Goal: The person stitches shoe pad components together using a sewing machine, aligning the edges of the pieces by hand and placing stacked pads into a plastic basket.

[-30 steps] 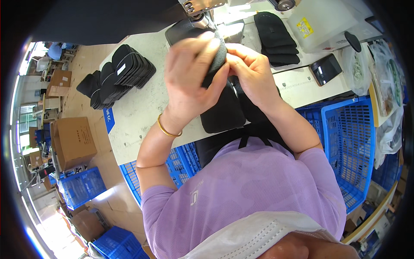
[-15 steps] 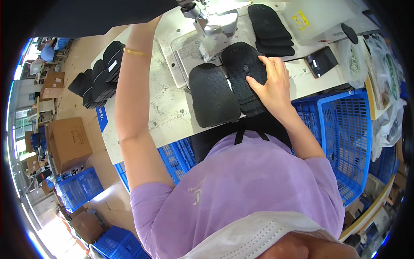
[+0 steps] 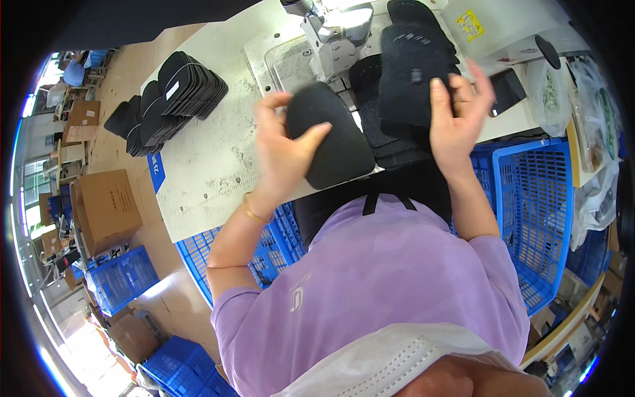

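Note:
My left hand grips a smooth black rounded pad, thumb across its top face and fingers at its far left edge. In my right hand is a black textured pad with light stitch marks near its far end; the thumb presses on it and the other fingers are at its right side, partly blurred. Between and partly under these two lies a stack of black pads at the table's near edge. The sewing machine head stands just beyond my hands.
Tied bundles of black pads lie on the table's left. More black pads are stacked beyond my right hand. A dark phone and a plastic bag of thread are at the right. Blue crates stand below the table edge.
My left hand has come back from beyond the machine and taken hold of the smooth pad. My right hand has lifted a textured pad off the stack, moving it right and away from me.

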`<state>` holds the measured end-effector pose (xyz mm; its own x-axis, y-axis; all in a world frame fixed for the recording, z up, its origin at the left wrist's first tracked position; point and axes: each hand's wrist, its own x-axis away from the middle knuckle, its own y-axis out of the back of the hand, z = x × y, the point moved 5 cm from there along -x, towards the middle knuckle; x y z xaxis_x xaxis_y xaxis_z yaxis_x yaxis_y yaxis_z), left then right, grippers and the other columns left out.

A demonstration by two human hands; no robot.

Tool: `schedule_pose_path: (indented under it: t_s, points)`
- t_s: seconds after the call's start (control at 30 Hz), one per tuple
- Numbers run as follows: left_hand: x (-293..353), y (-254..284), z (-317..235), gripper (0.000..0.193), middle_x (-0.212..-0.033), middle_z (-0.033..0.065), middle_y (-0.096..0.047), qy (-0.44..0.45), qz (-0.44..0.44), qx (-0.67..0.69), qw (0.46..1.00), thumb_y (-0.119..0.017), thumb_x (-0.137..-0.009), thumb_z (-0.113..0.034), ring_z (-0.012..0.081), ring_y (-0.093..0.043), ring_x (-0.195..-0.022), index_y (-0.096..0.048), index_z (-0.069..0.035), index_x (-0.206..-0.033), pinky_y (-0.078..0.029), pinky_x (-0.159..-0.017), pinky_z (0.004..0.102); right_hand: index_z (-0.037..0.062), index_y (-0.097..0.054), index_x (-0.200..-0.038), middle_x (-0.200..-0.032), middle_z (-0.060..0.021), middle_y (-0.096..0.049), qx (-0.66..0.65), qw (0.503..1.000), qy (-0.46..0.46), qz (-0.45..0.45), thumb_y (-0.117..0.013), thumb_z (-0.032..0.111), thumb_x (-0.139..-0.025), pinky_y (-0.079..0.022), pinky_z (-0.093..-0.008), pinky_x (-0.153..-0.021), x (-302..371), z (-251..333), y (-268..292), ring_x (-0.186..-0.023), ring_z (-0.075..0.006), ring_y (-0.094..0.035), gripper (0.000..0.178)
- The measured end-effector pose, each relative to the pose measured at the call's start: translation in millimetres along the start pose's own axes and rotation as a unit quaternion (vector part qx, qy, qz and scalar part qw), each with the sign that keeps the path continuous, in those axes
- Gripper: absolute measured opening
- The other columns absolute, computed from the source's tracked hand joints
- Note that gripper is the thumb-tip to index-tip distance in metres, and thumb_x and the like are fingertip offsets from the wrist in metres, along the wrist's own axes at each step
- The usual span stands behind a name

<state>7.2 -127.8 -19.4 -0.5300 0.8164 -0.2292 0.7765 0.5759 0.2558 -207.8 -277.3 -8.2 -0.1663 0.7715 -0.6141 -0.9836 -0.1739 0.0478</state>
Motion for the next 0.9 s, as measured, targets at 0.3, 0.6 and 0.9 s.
schedule_pose_path:
  t_s: [0.3, 0.6, 0.9]
  points:
    - [-8, -3, -65, 0.025, -0.106, 0.01, -0.07, 0.083, -0.003, 0.339, 0.937, -0.065, -0.086, 0.009, 0.0182, -0.067, -0.097, -0.066, 0.001, -0.11, -0.055, -0.089, 0.0315, -0.0019, -0.064, -0.106, -0.09, -0.0029, -0.064, -0.179, 0.935, -0.097, 0.292, -0.056, 0.0, -0.092, -0.049, -0.0254, -0.073, -17, 64, -60, -0.082, -0.0076, -0.06, 0.016]
    - [-2, 19, -49, 0.023, -0.113, 0.0102, -0.067, 0.037, -0.108, 0.394, 0.912, -0.06, -0.093, 0.002, 0.0185, -0.065, -0.103, -0.062, -0.003, -0.115, -0.054, -0.092, 0.0329, -0.001, -0.063, -0.097, -0.097, -0.0062, -0.064, -0.178, 0.937, -0.173, 0.248, -0.069, 0.002, -0.086, -0.053, -0.0209, -0.067, 12, 57, -50, -0.08, -0.0086, -0.063, 0.013]
    - [-23, 23, -58, 0.032, -0.109, 0.0101, -0.066, 0.013, -0.13, 0.308, 0.942, -0.065, -0.087, 0.008, 0.0176, -0.065, -0.1, -0.059, 0.001, -0.117, -0.054, -0.09, 0.0308, -0.0047, -0.063, -0.103, -0.089, -0.0094, -0.068, -0.226, 0.917, -0.251, 0.212, -0.066, 0.006, -0.09, -0.055, -0.0226, -0.068, 6, 57, -58, -0.076, -0.0122, -0.067, 0.017]
